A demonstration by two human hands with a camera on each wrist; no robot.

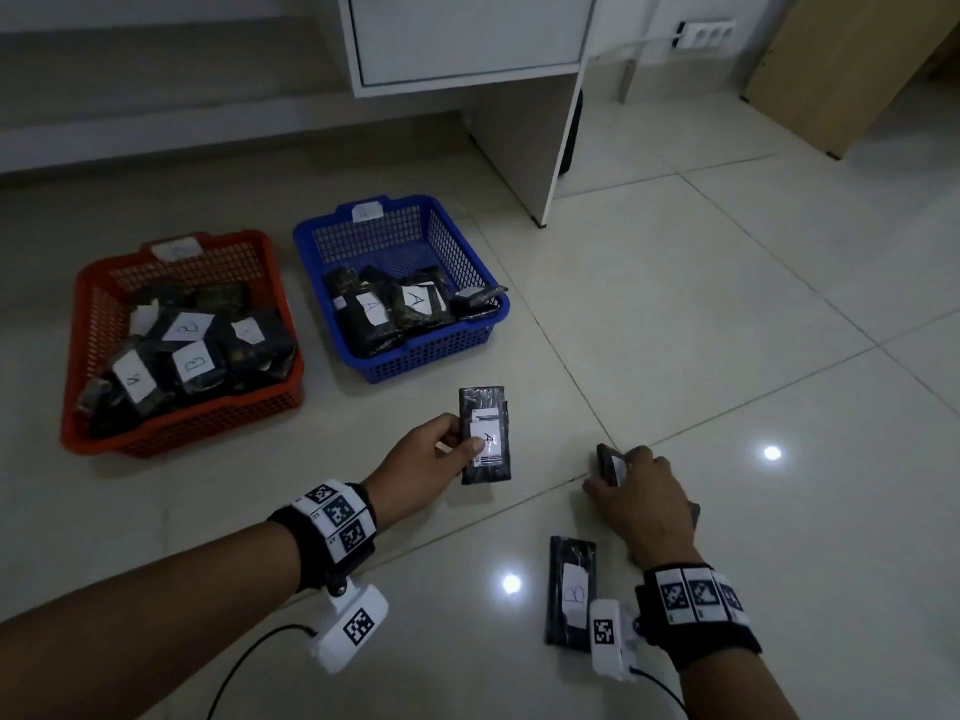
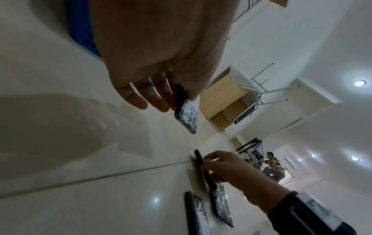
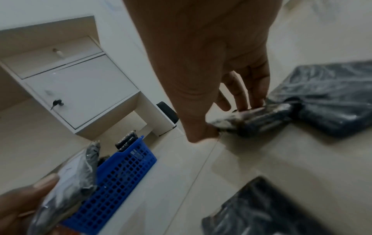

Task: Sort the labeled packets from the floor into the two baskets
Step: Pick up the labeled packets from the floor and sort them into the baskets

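My left hand (image 1: 460, 445) pinches a black packet (image 1: 485, 436) with a white "A" label, held just in front of the blue basket (image 1: 426, 350); the left wrist view shows fingers and thumb on that packet (image 2: 186, 114). My right hand (image 1: 610, 478) grips a second black packet (image 1: 607, 462), tilted up on its edge on the floor, which the right wrist view shows as a packet (image 3: 251, 117) between thumb and fingers. A packet labeled "B" (image 1: 571, 589) lies flat on the floor near my right wrist. The red basket (image 1: 182, 423) holds several "B" packets; the blue basket holds "A" packets.
A white desk cabinet (image 1: 467, 39) stands behind the baskets, its leg panel (image 1: 556, 148) to the right of the blue basket. Another black packet (image 3: 332, 95) lies beside my right hand. A wooden cabinet (image 1: 841, 65) is at the far right. Glossy tiled floor surrounds everything.
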